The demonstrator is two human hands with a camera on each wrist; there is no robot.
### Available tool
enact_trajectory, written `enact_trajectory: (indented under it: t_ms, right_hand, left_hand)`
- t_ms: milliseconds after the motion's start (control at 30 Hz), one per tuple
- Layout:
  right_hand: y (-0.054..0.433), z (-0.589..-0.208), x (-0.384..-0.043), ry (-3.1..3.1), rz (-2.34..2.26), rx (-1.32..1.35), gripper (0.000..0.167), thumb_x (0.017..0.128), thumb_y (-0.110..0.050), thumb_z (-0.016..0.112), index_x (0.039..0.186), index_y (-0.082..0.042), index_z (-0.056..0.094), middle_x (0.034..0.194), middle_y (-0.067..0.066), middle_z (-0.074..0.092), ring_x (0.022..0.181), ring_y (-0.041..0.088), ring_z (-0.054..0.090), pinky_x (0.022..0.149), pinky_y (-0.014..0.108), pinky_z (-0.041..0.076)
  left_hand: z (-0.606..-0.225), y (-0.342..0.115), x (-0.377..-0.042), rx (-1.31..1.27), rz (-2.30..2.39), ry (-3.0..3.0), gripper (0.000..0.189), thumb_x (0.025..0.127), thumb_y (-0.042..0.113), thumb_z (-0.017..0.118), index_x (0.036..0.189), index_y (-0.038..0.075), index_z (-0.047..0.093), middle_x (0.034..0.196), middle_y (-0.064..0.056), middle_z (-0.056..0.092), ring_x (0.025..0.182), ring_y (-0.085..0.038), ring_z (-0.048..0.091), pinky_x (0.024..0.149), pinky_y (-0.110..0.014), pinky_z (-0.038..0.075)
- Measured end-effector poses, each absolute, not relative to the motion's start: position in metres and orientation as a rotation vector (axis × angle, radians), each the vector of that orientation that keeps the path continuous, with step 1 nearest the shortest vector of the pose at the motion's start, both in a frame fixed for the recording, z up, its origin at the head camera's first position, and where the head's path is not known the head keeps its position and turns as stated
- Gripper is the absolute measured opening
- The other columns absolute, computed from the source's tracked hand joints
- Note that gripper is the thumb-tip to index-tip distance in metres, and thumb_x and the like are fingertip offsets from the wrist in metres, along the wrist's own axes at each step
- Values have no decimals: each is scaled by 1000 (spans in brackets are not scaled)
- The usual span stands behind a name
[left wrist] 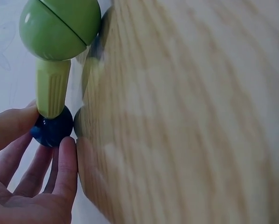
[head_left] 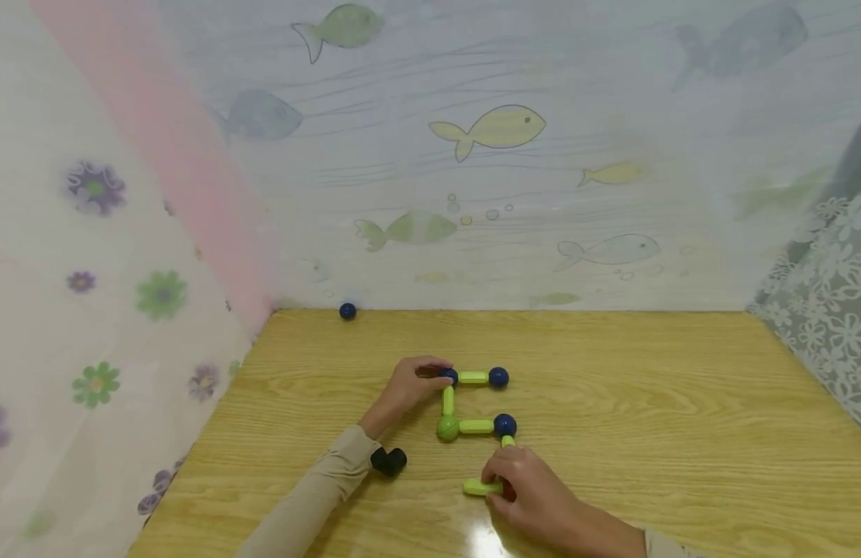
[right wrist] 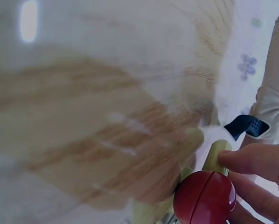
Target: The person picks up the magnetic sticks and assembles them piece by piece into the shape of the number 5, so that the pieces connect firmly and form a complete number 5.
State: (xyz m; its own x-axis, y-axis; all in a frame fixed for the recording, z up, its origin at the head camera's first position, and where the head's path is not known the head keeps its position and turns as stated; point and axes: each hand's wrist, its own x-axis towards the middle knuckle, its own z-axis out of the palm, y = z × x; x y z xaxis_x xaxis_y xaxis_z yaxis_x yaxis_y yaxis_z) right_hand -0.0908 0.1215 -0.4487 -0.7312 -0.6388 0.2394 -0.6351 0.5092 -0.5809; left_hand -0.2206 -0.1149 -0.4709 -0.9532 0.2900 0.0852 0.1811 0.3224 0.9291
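A toy structure of yellow-green rods and balls lies on the table. My left hand (head_left: 409,390) pinches the dark blue ball (left wrist: 52,128) at its upper left corner between thumb and fingers. From that ball one rod (head_left: 473,377) runs right to another blue ball (head_left: 498,377). A second rod (left wrist: 53,88) leads to a green ball (head_left: 447,428), which a further rod (head_left: 476,426) links to a third blue ball (head_left: 504,425). My right hand (head_left: 542,496) grips a yellow-green rod (head_left: 477,487) beside a red ball (right wrist: 205,198), mostly hidden by the hand in the head view.
A black bent piece (head_left: 389,462) lies by the left forearm. Far back on the wood-grain table (head_left: 646,387), a loose blue ball (head_left: 348,311) sits near the fish-printed cloth (head_left: 486,232). Flowered cloth (head_left: 116,325) borders the left side.
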Motion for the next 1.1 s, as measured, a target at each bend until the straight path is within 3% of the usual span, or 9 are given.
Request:
enact_trajectory:
  t_ms: [300,533,733,933,1100]
  right_hand:
    - [121,-448,-93,2697,-1067,-1177,16,75,-2,75,84,-13,67,84,-10,58,75,3,47,66,22,42]
    - [121,-448,-95,2671,-1063,-1129,16,77,-3,75,85,-15,68,86,-11,59,75,4,47,67,23,43]
    - [120,-448,-96,2668,-1057,-1093,15,77,-4,75,85,-15,67,86,-10,59,74,4,47,65,23,43]
    - [120,-447,-95,2647,-1067,-1098,15,78,-4,75,86,-14,67,84,-10,57,73,4,46,63,21,42]
    - [121,-447,-94,2639,-1053,-1118,16,78,-4,75,87,-15,68,86,-11,57,75,4,47,65,21,43]
  left_hand:
    - [-468,-113,-226,427,1674,2482,30,86,16,72,113,6,69,109,-5,67,100,-20,62,85,-35,50]
    - [-454,-108,-218,449,1682,2474,30,87,9,69,115,-3,66,112,-17,65,103,-31,60,87,-42,49]
    - [-465,-113,-225,452,1652,2517,28,85,14,72,112,3,69,106,-8,67,98,-23,62,84,-36,51]
    - [-458,-132,-230,496,1608,2563,30,88,11,69,115,0,66,113,-14,64,102,-27,60,81,-35,52]
    - [-446,-165,-242,367,1636,2619,32,89,11,67,119,0,63,119,-18,60,106,-30,57,77,-39,54]
